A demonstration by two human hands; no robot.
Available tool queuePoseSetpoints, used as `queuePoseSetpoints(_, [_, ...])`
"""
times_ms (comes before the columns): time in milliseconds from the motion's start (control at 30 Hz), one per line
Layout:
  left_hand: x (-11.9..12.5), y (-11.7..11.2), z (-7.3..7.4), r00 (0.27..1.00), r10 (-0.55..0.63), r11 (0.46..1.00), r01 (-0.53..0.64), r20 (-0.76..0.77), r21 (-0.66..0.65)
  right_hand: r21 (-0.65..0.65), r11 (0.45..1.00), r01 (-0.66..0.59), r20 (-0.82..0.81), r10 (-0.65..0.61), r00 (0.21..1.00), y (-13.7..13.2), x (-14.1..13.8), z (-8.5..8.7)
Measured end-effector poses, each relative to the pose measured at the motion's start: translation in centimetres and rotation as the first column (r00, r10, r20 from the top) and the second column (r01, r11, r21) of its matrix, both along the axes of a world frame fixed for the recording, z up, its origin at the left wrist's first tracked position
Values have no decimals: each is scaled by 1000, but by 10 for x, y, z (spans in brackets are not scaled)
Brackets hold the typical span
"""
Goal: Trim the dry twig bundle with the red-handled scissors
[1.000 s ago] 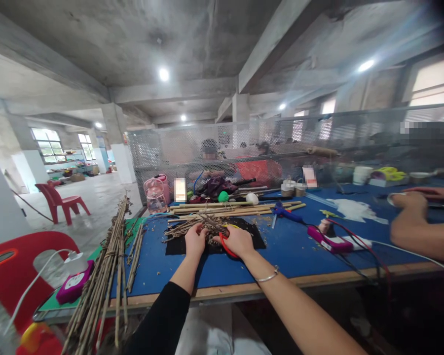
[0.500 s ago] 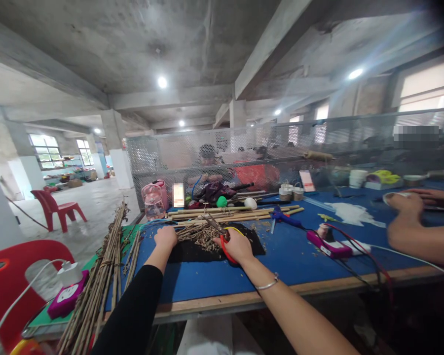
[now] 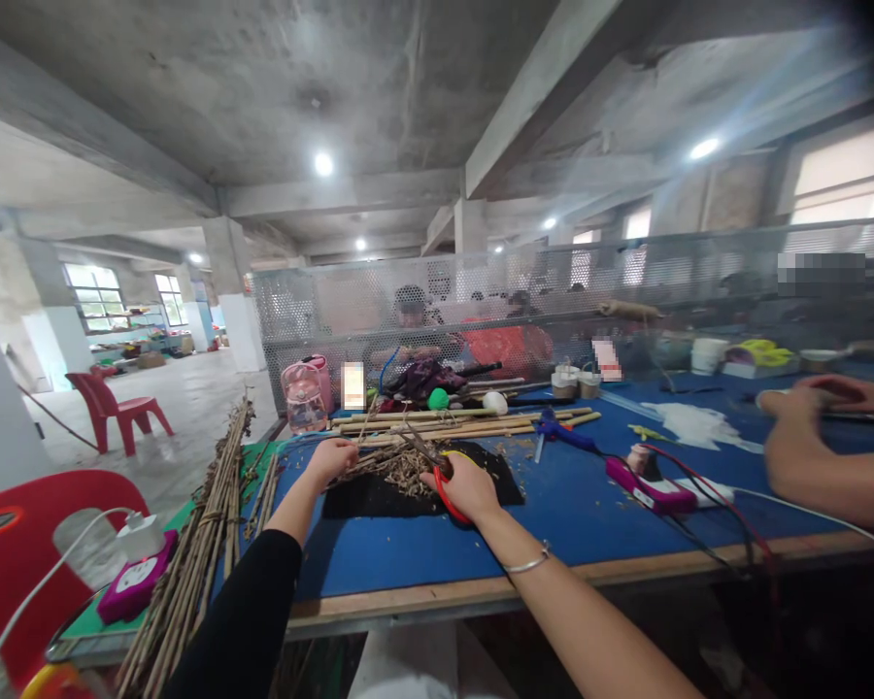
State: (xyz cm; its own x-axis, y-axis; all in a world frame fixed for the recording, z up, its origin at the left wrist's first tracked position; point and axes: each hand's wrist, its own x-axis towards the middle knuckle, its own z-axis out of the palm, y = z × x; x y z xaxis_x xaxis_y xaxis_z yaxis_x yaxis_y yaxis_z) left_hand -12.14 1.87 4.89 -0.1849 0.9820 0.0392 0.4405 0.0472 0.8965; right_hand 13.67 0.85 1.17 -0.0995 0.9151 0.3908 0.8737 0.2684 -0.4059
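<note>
My left hand point(image 3: 333, 460) is closed, fingers pinched on a thin dry twig point(image 3: 366, 424) that rises from the fingertips. My right hand point(image 3: 469, 488) grips a pair of scissors point(image 3: 450, 500) with red and yellow handles; their blades point up and left over the pile. Between the hands, a heap of short brown twig cuttings point(image 3: 406, 469) lies on a black cloth point(image 3: 506, 476). Scattered bits surround the cloth on the blue tabletop point(image 3: 386, 558). Whether the blades are touching a twig is too small to tell.
A bundle of long dry stems point(image 3: 208, 529) leans at the left beside a purple power strip point(image 3: 137, 588). Behind the cloth lie bamboo sticks point(image 3: 473, 424). A blue glue gun point(image 3: 564, 430) and another power strip point(image 3: 652, 483) sit right, near a co-worker's arm point(image 3: 801, 447).
My left hand has lifted slightly and shifted away from the table, and a thin twig now stands up from its fingers. My right hand with the scissors has stayed nearly in place.
</note>
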Motion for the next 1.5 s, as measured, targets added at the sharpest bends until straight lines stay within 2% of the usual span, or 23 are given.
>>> queuePoseSetpoints(33, [10, -3, -1, 986, -43, 999, 44, 164, -3, 11, 1000, -12, -16, 12, 1000, 0, 0, 0])
queuePoseSetpoints(100, [33, -10, -5, 883, -90, 994, 108, 460, -12, 52, 999, -14, -63, 17, 998, -1, -1, 3])
queuePoseSetpoints(200, [67, -16, -11, 709, -27, 985, 141, 705, -104, 92, 996, 5, -147, 9, 989, 1, 0, 10])
queuePoseSetpoints(267, [86, -15, -14, 644, -7, 977, 168, 765, -133, 68, 998, -15, -193, 28, 981, 4, 0, 17])
queuePoseSetpoints(367, [107, -9, -19, 574, -34, 983, 165, 818, -75, 11, 990, -141, -284, 138, 949, 10, 0, 25])
queuePoseSetpoints(467, [119, -4, -23, 514, -28, 990, 135, 858, -49, -36, 961, -274, -390, 239, 889, 15, -3, 27])
queuePoseSetpoints(567, [123, -4, -29, 469, -52, 988, 153, 881, -23, -96, 940, -327, -441, 255, 861, 18, -6, 25])
queuePoseSetpoints(700, [121, -7, -34, 481, -109, 978, 206, 870, 9, -132, 931, -341, -444, 252, 860, 17, -8, 22])
queuePoseSetpoints(867, [124, -11, -34, 542, -168, 980, 184, 823, 79, -70, 931, -358, -425, 297, 855, 15, -7, 25])
queuePoseSetpoints(967, [118, -13, -28, 558, -158, 987, 74, 814, 141, -55, 945, -324, -377, 281, 883, 12, -4, 29])
queuePoseSetpoints(1067, [102, -12, -21, 533, -72, 988, -79, 843, 134, -109, 949, -296, -320, 248, 914, 10, 4, 31])
queuePoseSetpoints(1200, [83, -5, -19, 526, -80, 971, -152, 847, 186, -155, 942, -296, -232, 257, 938, 11, 13, 27])
queuePoseSetpoints(1267, [81, -3, -22, 570, -94, 966, -145, 816, 213, -152, 945, -288, -207, 254, 945, 11, 14, 25])
queuePoseSetpoints(1400, [89, 1, -31, 704, -140, 956, -87, 697, 279, -142, 942, -303, -241, 264, 934, 11, 12, 23])
queuePoseSetpoints(1500, [91, 2, -36, 753, -136, 951, -83, 644, 298, -104, 942, -318, -287, 278, 917, 14, 9, 23])
